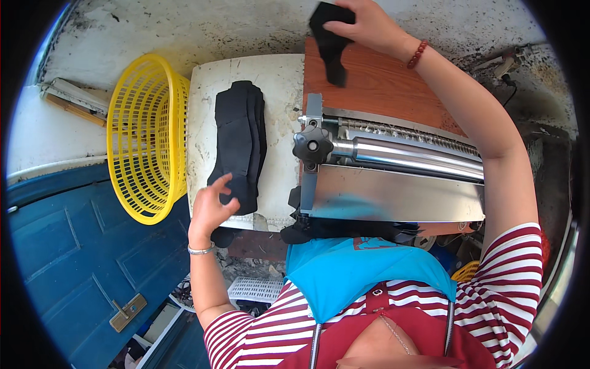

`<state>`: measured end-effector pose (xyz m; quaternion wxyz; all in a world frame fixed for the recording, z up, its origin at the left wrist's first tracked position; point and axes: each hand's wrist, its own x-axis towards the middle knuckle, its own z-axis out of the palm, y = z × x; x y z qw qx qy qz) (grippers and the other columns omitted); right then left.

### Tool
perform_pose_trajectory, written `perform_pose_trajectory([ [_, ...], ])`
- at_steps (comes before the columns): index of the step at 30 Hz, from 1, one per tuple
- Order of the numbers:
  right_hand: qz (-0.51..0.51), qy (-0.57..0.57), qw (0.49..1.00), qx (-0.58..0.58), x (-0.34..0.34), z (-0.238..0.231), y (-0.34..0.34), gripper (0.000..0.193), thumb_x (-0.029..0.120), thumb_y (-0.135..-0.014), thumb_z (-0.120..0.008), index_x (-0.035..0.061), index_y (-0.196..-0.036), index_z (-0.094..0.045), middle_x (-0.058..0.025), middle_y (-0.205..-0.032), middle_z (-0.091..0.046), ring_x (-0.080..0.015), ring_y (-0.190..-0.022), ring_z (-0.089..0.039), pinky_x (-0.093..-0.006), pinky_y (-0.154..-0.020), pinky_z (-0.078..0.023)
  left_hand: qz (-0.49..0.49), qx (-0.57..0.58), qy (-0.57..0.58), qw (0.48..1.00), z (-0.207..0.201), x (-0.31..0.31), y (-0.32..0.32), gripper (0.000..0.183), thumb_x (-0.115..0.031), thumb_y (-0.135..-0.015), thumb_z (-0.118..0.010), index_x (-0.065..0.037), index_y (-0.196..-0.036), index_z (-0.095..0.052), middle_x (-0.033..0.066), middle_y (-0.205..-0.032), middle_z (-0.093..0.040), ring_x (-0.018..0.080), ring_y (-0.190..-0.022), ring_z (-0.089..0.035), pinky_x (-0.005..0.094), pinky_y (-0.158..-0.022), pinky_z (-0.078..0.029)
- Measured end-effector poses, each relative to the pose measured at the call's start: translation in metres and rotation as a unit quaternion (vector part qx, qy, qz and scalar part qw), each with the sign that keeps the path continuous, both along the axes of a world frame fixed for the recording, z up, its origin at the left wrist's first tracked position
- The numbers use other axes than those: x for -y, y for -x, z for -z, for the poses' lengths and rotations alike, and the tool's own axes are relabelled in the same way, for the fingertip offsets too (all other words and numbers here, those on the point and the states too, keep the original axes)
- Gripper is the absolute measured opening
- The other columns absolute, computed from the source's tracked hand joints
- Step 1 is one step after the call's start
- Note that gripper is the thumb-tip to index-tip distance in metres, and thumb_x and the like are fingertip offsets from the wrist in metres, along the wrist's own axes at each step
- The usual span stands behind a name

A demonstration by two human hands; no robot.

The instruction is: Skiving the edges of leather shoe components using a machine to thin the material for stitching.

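Note:
A stack of flat, black, sock-shaped pieces point(236, 132) lies lengthwise on the white worktop point(284, 98). My left hand point(212, 208) is over the near left end of that stack, its fingers curved and apart with nothing visible in them. I cannot tell whether the fingertips touch the top piece. At the far side, my right hand point(369, 27) grips a single black sock-shaped piece point(332, 40), which hangs down above the brown wooden board point(381, 92). That piece is slightly blurred.
Right of the stack stands a machine with a shiny metal roller point(412, 157), a black knob point(313, 145) and a metal plate point(393, 197). A yellow plastic basket point(178, 141) leans at the worktop's left edge. A blue door point(67, 246) stands further left.

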<state>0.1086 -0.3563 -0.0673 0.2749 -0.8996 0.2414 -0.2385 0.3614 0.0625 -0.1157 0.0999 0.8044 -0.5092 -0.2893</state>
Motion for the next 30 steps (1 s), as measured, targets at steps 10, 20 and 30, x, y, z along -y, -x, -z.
perform_pose_trajectory([
  [10, -0.357, -0.235, 0.879, -0.213, -0.142, -0.048, -0.097, 0.041, 0.033, -0.091, -0.074, 0.0013, -0.117, -0.071, -0.0128, -0.101, -0.074, -0.0217, -0.095, -0.07, -0.0341, -0.082, -0.055, -0.252, -0.761, 0.177, 0.571, -0.023, 0.099, 0.002, 0.063, -0.043, -0.103, -0.049, -0.002, -0.151, -0.044, 0.0191, -0.134, -0.062, 0.0302, -0.117, -0.065, 0.0446, -0.098, -0.056],
  [20, -0.157, -0.256, 0.954, 0.004, -0.133, -0.07, 0.017, 0.032, 0.027, -0.096, -0.069, -0.0009, -0.11, -0.072, -0.004, -0.092, -0.071, -0.0094, -0.084, -0.064, -0.0266, -0.073, -0.053, -0.294, -0.505, 0.128, 0.801, 0.065, 0.026, -0.039, 0.056, 0.016, -0.087, -0.056, -0.004, -0.139, -0.06, 0.0066, -0.112, -0.071, 0.0082, -0.089, -0.068, 0.0197, -0.079, -0.057],
  [30, 0.006, -0.236, 0.963, 0.128, -0.226, -0.047, 0.212, 0.017, 0.011, -0.097, -0.066, -0.0007, -0.108, -0.072, -0.0032, -0.094, -0.071, -0.0066, -0.075, -0.063, -0.0222, -0.069, -0.051, -0.156, -0.311, 0.178, 0.92, -0.003, 0.044, -0.031, 0.058, 0.018, -0.085, -0.048, -0.002, -0.137, -0.062, 0.0085, -0.122, -0.07, 0.0088, -0.099, -0.067, 0.017, -0.086, -0.054],
])
